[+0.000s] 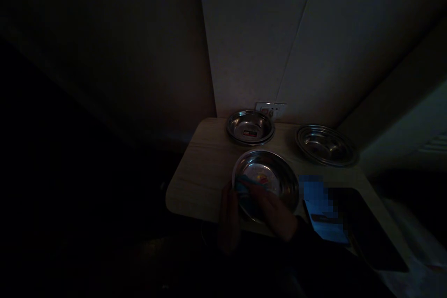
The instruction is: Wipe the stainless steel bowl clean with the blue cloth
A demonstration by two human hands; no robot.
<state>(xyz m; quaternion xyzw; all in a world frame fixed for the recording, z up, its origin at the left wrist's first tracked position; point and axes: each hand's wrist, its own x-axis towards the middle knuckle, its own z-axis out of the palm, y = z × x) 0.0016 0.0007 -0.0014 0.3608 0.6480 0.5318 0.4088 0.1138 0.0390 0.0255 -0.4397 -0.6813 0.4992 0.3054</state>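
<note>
**Two hands at one steel bowl, in weak light**

The right hand [275, 214] reaches in from five o'clock and holds a blue cloth [248, 180] against the inner wall of the steel bowl [288, 179], near nine o'clock. The left hand [228, 219] is at the rim, around eight o'clock; it is too dark, so I cannot tell if its fingers grip. This bowl stands at the near edge of the table [200, 167], with a coloured label [261, 178] on its bottom.

From the bowl, stacked bowls [249, 129] are at eleven o'clock, and wider stacked dishes [324, 145] at two. A lit phone [330, 229] lies at four, beside a dark flat object [375, 233]. A wall socket [270, 110] is at twelve.
</note>
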